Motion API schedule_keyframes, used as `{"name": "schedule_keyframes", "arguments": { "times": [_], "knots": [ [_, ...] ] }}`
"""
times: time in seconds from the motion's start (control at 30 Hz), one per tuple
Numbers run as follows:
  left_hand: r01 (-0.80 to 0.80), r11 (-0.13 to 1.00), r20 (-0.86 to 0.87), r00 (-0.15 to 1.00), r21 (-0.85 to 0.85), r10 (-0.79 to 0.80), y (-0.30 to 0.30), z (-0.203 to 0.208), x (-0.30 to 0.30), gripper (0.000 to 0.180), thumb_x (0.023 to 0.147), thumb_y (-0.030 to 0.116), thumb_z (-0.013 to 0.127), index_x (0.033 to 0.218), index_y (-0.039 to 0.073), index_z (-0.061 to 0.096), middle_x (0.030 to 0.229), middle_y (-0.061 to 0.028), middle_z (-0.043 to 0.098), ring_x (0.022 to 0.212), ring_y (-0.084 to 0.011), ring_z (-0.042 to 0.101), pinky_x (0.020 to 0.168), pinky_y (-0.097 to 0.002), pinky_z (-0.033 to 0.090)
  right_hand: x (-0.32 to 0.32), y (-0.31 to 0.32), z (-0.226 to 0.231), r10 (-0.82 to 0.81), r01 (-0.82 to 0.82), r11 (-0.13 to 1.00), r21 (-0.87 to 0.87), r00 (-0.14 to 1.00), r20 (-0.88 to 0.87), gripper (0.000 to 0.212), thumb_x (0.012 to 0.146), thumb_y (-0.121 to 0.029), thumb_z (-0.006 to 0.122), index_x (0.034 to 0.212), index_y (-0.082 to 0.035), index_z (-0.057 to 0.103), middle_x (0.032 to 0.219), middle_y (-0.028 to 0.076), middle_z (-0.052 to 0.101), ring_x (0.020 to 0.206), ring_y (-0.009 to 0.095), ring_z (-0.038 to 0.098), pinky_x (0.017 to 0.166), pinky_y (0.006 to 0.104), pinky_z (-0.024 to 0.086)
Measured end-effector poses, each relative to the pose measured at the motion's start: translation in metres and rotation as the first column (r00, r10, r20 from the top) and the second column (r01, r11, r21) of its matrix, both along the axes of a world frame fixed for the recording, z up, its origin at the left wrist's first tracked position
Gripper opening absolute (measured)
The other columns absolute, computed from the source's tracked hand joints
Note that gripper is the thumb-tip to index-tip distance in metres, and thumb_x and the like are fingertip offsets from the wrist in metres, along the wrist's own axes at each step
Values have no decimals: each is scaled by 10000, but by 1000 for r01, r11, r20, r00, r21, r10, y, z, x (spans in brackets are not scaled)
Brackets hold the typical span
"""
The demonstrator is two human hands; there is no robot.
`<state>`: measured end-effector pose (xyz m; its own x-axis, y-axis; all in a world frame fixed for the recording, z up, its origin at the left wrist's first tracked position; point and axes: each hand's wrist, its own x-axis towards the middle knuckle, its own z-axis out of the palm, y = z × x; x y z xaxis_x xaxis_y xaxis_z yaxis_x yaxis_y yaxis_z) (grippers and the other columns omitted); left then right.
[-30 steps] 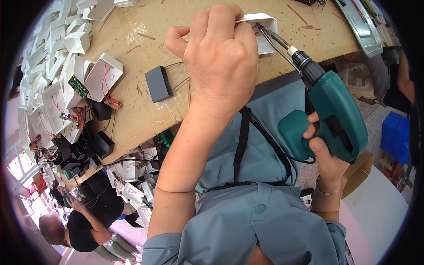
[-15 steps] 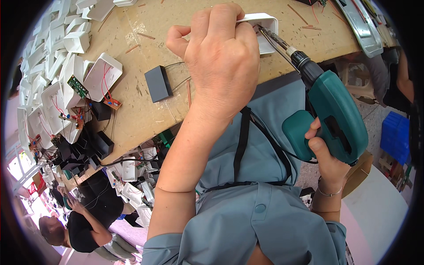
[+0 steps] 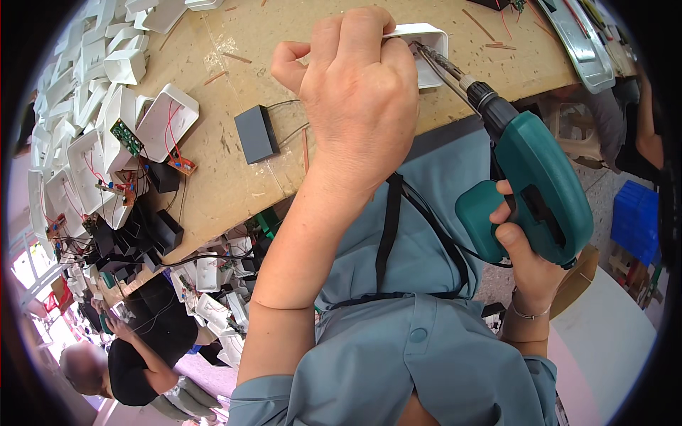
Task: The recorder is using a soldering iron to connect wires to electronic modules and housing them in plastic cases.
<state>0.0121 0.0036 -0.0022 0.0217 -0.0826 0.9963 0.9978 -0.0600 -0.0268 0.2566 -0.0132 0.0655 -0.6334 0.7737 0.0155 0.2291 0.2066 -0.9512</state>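
My right hand (image 3: 529,266) is wrapped around the handle of a green soldering gun (image 3: 543,174), with a finger near its trigger. Its narrow metal tip, with a thin feed tube alongside, reaches into a white plastic housing (image 3: 435,39) near the table's front edge. Over the left part of that housing my left hand (image 3: 362,92) is curled, thumb out to the side. Its fingertips, and the spot the tip touches, are mostly hidden inside. A black box (image 3: 256,134) lies left of my wrist, its thin wires running under my left hand.
White housings (image 3: 124,67) are heaped at the left, some with circuit boards (image 3: 126,138) and red wires. Black boxes (image 3: 167,231) hang in a cluster at the table edge. A clear tray (image 3: 582,50) stands far right. Another person (image 3: 138,355) works at lower left.
Almost nothing differs. The right fingers have shifted slightly on the soldering gun's handle; my left hand stays over the white housing.
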Motion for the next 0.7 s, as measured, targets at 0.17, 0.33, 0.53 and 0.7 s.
{"name": "schedule_keyframes", "arguments": {
  "times": [0.17, 0.33, 0.53, 0.7],
  "knots": [
    [-18, 1000, 13, 1000, -21, 18, -1, 1, 1, 75, 663, 20, 576, 629, 69, 529, 822, -13, 522, 721, -180, 488, 711, -387, 281, 3, 1, 0, 26, -26, 1000, 4, 1000, 14, 515, 732, -109, 706, 1167, 43, 476, 984, 136, 595, 743, 146, 571, 672, 257, 467],
    [-46, 998, 15, 999, -41, 47, -3, 1, 2, 74, 667, 21, 573, 629, 67, 528, 824, -17, 521, 722, -183, 490, 723, -396, 285, 0, -2, 2, -11, 12, 1000, -25, 1000, 14, 548, 730, -152, 701, 1188, 41, 468, 1056, 172, 587, 738, 149, 575, 691, 263, 468],
    [-34, 998, 30, 999, -51, 35, -4, 1, 3, 72, 669, 24, 570, 634, 68, 525, 828, -21, 520, 727, -192, 495, 723, -404, 286, 2, -4, 3, -22, 22, 998, -64, 1000, 3, 552, 728, -143, 689, 1194, 45, 462, 1066, 184, 582, 739, 150, 574, 700, 274, 468],
    [-3, 999, 34, 999, -45, 4, -4, 0, 3, 65, 674, 35, 570, 638, 67, 527, 833, -25, 521, 737, -193, 499, 719, -402, 282, 3, -4, 2, -32, 31, 997, -75, 999, -3, 564, 731, -145, 687, 1204, 48, 450, 1068, 185, 579, 735, 147, 570, 703, 273, 467]
  ]
}}
